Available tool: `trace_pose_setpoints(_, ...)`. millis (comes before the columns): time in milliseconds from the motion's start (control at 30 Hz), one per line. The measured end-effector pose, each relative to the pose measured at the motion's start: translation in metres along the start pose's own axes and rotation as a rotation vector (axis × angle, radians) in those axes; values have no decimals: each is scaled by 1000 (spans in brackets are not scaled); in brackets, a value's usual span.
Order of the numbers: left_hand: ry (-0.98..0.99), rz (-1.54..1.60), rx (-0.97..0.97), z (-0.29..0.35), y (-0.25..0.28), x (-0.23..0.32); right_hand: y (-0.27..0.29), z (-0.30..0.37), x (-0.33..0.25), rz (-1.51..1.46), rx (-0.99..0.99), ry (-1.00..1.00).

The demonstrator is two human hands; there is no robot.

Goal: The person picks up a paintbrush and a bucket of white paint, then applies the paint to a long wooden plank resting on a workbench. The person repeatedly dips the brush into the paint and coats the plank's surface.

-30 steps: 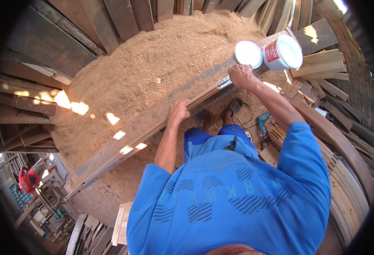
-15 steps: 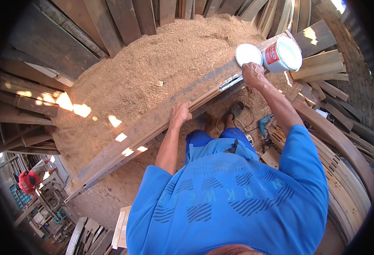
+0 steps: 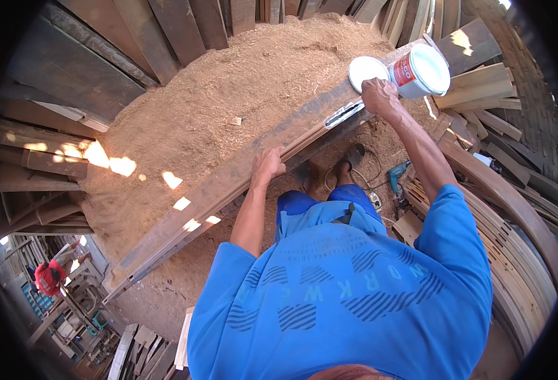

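My left hand [image 3: 268, 166] is closed over the edge of a long grooved wooden strip [image 3: 304, 143], which lies along a plank bench [image 3: 165, 231]. Near its right end the strip carries a smeared white patch [image 3: 344, 113]. My right hand [image 3: 380, 96] is closed just beyond that patch, against the near edge of a round white lid [image 3: 366, 71]. Whatever its fingers hold is hidden from above. Beside the lid stands a white plastic tub [image 3: 426, 69] with a red label and white contents.
Sawdust [image 3: 247, 95] is heaped behind the bench, with boards [image 3: 177, 28] leaning beyond. A blue power drill [image 3: 396, 176] and a cable lie by my feet. Curved timber pieces [image 3: 507, 196] are stacked at right. Another person in red [image 3: 51, 277] is far left.
My right hand has moved slightly away from me, closer over the lid's near edge. My left hand stays on the strip. The whole view has shifted a little.
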State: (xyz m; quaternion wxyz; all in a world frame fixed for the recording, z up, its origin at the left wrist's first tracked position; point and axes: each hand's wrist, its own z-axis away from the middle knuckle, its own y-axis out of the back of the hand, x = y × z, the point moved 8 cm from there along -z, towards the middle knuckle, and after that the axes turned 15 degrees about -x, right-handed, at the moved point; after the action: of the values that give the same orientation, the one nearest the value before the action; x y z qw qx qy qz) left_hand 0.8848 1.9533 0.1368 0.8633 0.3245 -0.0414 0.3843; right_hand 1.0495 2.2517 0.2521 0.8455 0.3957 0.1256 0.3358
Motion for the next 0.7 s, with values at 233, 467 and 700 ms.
trace_pose_setpoints(233, 6, -24, 12, 5, 5, 8, 0, 4, 37, -75, 58, -93)
trace_pose_setpoints(467, -20, -32, 13, -3, 2, 4, -63, 52, 75, -317, 285, 108)
trace_pose_setpoints(700, 5, -34, -13, -2, 1, 4, -153, 59, 87, -818, 300, -28)
